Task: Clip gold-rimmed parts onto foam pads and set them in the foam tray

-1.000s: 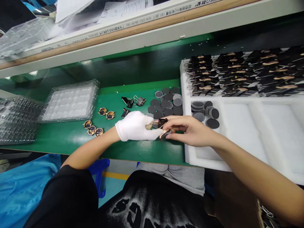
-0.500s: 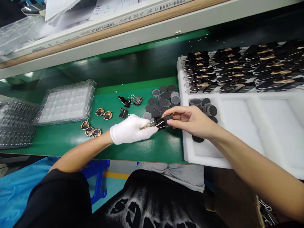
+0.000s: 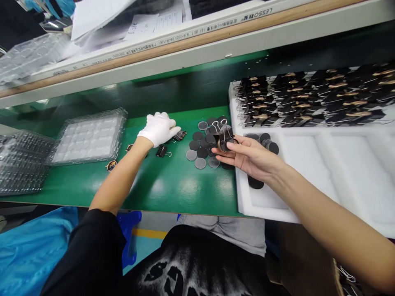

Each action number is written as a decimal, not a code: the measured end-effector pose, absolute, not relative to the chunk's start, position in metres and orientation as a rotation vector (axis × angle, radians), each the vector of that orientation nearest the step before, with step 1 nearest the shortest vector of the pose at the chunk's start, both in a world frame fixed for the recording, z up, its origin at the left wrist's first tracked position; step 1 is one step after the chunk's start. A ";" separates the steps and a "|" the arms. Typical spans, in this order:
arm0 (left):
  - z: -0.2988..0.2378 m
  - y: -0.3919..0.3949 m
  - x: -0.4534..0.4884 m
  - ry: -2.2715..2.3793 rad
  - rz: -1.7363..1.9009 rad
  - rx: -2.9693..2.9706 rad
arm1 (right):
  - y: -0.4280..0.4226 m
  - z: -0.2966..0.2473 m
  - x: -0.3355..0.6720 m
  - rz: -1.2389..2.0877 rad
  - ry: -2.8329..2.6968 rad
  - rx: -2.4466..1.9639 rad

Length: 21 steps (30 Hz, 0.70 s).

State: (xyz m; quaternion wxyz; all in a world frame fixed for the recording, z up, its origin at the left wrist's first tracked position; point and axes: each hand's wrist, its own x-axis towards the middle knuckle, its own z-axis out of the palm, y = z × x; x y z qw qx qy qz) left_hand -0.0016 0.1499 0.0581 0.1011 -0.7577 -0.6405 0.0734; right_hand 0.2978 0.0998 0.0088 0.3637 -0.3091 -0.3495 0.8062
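My right hand point(image 3: 251, 156), bare, holds a clipped assembly point(image 3: 224, 139): a black binder clip with its wire handles up, clamped on a round piece, just above the left edge of the white foam tray point(image 3: 308, 193). My left hand point(image 3: 159, 127), in a white glove, rests over loose binder clips point(image 3: 180, 135) at the back of the green mat; whether its fingers grip one is hidden. Another black clip point(image 3: 163, 152) lies just in front of it. Dark and grey discs point(image 3: 200, 150) lie scattered between the two hands.
Rows of clipped assemblies point(image 3: 308, 98) fill the far part of the foam tray, with a few discs point(image 3: 267, 142) below them. A clear blister tray point(image 3: 91, 137) lies on the left, stacked blister trays point(image 3: 21, 164) further left. A gold round part point(image 3: 111, 165) peeks beside my forearm. A shelf point(image 3: 185, 45) overhangs.
My hands have parted. The left hand left the clip and moved back and left to the loose clips. The right hand keeps the clipped assembly and has lifted it towards the foam tray.
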 end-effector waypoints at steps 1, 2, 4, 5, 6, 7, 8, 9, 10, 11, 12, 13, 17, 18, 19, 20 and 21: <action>0.057 0.151 0.000 -1.881 0.170 -2.296 | 0.100 0.009 0.298 2.080 -0.871 -0.795; 0.056 0.149 0.003 -1.878 0.044 -2.339 | 0.100 0.010 0.298 2.079 -0.853 -0.795; 0.055 0.137 0.017 -1.861 -0.337 -2.341 | 0.098 0.011 0.296 2.073 -0.848 -0.790; 0.054 0.129 0.027 -1.838 -0.520 -2.311 | 0.097 0.011 0.296 2.068 -0.852 -0.786; 0.053 0.120 0.037 -1.810 -0.671 -2.269 | 0.096 0.011 0.294 2.059 -0.860 -0.783; 0.051 0.111 0.047 -1.779 -0.786 -2.227 | 0.094 0.011 0.293 2.040 -0.876 -0.780; 0.049 0.102 0.058 -1.746 -0.868 -2.195 | 0.093 0.010 0.292 2.012 -0.903 -0.776; 0.046 0.094 0.067 -1.719 -0.923 -2.183 | 0.091 0.008 0.291 1.978 -0.944 -0.771; 0.044 0.087 0.075 -1.701 -0.965 -2.190 | 0.089 0.007 0.290 1.943 -0.996 -0.758; 0.042 0.080 0.082 -1.690 -0.997 -2.221 | 0.088 0.006 0.289 1.912 -1.055 -0.735; 0.041 0.076 0.086 -1.683 -1.017 -2.281 | 0.087 0.005 0.289 1.883 -1.114 -0.706; 0.040 0.072 0.088 -1.672 -1.023 -2.365 | 0.087 0.004 0.288 1.853 -1.167 -0.679; 0.049 0.068 0.079 -1.649 -0.871 -2.669 | 0.088 0.006 0.292 1.716 -1.327 -0.627; 0.053 0.069 0.075 -1.690 -0.776 -2.687 | 0.089 0.006 0.293 1.695 -1.360 -0.622; 0.056 0.070 0.072 -1.745 -0.676 -2.686 | 0.089 0.007 0.295 1.684 -1.390 -0.618; 0.059 0.071 0.070 -1.799 -0.582 -2.683 | 0.090 0.007 0.297 1.678 -1.416 -0.616; 0.061 0.072 0.068 -1.839 -0.504 -2.693 | 0.091 0.006 0.298 1.675 -1.437 -0.619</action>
